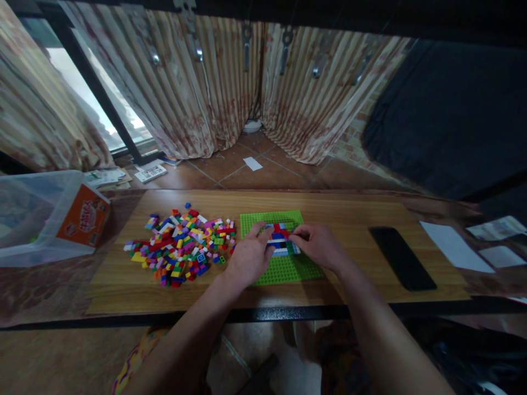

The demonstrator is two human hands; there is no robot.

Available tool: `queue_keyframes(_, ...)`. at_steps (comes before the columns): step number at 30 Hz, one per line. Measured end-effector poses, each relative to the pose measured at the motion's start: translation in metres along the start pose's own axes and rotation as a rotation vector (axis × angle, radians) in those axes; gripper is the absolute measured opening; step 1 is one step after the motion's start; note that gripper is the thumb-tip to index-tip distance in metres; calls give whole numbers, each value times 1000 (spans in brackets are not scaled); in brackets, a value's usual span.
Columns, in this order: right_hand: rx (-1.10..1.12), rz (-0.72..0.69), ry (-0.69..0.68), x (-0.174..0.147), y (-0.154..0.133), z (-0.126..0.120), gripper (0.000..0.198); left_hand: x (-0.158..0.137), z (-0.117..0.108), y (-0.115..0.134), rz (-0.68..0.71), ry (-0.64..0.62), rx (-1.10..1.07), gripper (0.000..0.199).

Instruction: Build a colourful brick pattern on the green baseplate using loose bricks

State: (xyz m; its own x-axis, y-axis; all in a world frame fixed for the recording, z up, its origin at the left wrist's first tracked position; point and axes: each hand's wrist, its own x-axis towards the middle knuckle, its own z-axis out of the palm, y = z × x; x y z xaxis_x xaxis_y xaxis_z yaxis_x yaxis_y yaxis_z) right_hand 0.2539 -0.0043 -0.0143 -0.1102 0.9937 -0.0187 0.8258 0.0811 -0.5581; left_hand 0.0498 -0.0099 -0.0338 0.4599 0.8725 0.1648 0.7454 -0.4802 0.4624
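Observation:
A flat build of toy building bricks (280, 244) in white, blue, red and light blue sits on a green studded baseplate (284, 273). At its left side, my left hand (251, 257) grips the build, thumb near its front and fingers toward its back. My right hand (320, 244) is closed in a pinch at the build's right upper edge, beside some red bricks. Whatever lies between those fingertips is too small to make out. Left of the baseplate spreads a loose heap of mixed coloured bricks (177, 247).
The wooden board (341, 211) carries a black phone (401, 258) at right. Beyond it lies white paper (455, 247). A clear plastic bin (37, 219) with an orange label stands at far left. Striped curtains (206, 93) hang behind the table.

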Motion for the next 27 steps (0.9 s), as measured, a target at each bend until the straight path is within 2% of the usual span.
queue_keyframes(7,-4,-10,5,-3,-2,2,15,0,0,-1,1,-3,-3,43)
queue_keyframes(14,-96,133,87,-10,-2,-6,11,0,1,0,-2,-6,-11,42)
queue_keyframes(20,-203,159,204,-11,-2,5,10,1,0,1,-1,-5,-21,41)
queue_keyframes(27,-136,208,185,-7,-4,12,2,0,-1,1,2,-11,-20,44)
